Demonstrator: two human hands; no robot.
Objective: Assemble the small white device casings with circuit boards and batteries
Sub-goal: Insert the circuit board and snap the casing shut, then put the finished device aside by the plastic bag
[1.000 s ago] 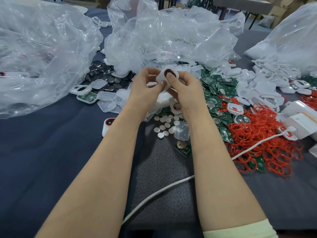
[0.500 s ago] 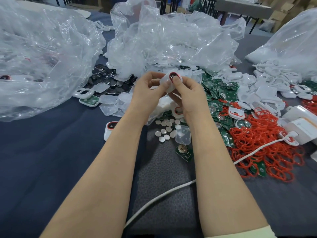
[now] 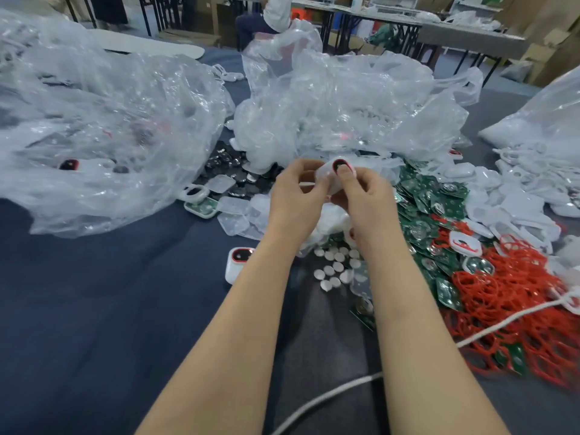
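Casing (image 3: 333, 175), white, red-rimmed dark window: held raised above the parts heap, pinched between left hand (image 3: 295, 200) and right hand (image 3: 365, 202), fingers curled, right thumb pressing by the window. Step: probably snapping the shell closed; seam hidden. Next: an even squeeze, then set-down beside finished unit (image 3: 237, 265). Circuit boards (image 3: 430, 202) and batteries (image 3: 335, 268) lie below.

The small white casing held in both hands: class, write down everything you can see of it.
The small white plastic casing looks smooth and rounded, with a dark oval window ringed in red on its upper end. It is held tilted above the dark cloth. The left hand pinches its left side; the right hand grips its right side, thumb tip just below the window. Fingers hide its lower part.
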